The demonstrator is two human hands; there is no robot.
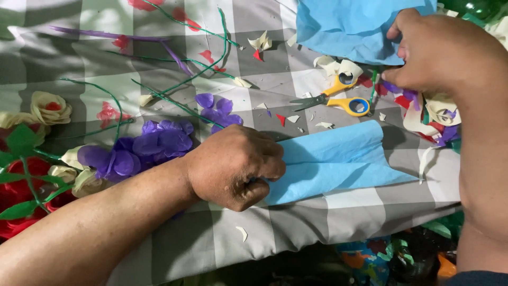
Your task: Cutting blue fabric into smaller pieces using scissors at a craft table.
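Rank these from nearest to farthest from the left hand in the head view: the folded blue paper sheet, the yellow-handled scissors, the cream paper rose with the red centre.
From the left hand:
1. Folded blue paper sheet: gripped at its left end by this hand.
2. Yellow-handled scissors: up and to the right, lying on the checked cloth.
3. Cream paper rose with the red centre: far left, beyond the purple paper flowers.

No packages, labels, signs or screens show anywhere in this view of the checked cloth.

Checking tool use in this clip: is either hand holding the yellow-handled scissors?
No: the scissors lie free on the checked cloth, the left hand pinches blue paper, and the right hand grips scraps.
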